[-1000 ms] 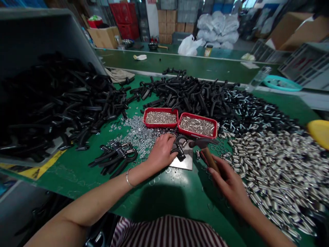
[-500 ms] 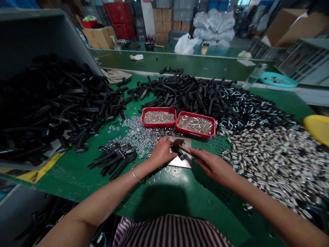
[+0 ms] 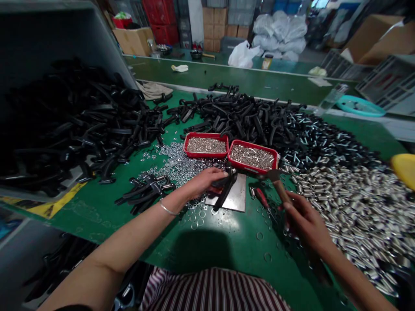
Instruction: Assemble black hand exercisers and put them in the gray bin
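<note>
The left hand's (image 3: pixel 208 180) fingers pinch a black hand grip (image 3: pixel 225 198) over a metal plate (image 3: pixel 239 196); the piece is probably light, stiff and slightly slick, best held by its long arms, clear of the silver end. Right of the plate, a red-handled screwdriver (image 3: pixel 262 198) lies on the bench (image 3: pixel 249 255). Farther right, the right hand's (image 3: pixel 304 218) fingers wrap a hammer's (image 3: pixel 281 190) wooden handle, likely head-heavy.
</note>
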`<act>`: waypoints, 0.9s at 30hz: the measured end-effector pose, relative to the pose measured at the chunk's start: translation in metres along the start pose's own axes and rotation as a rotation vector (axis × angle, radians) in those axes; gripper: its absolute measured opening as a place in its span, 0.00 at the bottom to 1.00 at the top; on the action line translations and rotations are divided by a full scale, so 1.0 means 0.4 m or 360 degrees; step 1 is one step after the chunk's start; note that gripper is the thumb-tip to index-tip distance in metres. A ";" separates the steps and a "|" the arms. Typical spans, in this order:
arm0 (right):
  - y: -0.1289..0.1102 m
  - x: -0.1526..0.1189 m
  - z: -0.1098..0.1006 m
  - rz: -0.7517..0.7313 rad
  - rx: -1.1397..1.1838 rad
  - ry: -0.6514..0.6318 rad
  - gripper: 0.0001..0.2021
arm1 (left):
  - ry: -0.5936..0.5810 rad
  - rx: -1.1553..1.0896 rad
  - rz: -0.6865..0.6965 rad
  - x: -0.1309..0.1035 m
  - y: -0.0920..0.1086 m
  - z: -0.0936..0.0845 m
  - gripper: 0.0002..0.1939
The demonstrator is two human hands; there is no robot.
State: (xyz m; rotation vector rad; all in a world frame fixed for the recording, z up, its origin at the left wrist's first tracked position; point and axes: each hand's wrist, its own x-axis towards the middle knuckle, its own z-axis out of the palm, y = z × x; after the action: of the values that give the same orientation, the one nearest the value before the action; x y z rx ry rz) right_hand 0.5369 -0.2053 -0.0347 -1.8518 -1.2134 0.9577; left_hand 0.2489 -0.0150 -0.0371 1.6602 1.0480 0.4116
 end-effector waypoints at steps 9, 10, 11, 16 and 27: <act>0.034 0.069 -0.007 -0.0892 -0.1280 0.0406 0.25 | 0.0176 0.0451 0.0198 0.028 -0.055 -0.090 0.10; 0.012 0.070 0.048 -0.0997 -0.1184 0.0262 0.27 | 0.0271 0.0522 0.0225 0.019 -0.056 -0.102 0.09; -0.008 0.069 0.106 -0.1067 -0.1101 0.0101 0.28 | 0.0342 0.0589 0.0234 0.004 -0.059 -0.112 0.09; -0.038 0.065 0.315 -0.1093 -0.1158 -0.0074 0.27 | -0.0024 0.0808 0.0452 -0.117 -0.102 -0.095 0.24; -0.042 0.092 0.314 -0.1090 -0.1172 -0.0052 0.23 | -0.0128 0.1041 0.0626 -0.110 -0.127 -0.079 0.30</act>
State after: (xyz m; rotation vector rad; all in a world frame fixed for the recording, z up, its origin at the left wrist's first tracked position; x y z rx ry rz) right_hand 0.4317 -0.1454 -0.0866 -1.6845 -2.2219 0.1512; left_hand 0.1802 -0.0294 -0.0611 2.4644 0.8356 0.2595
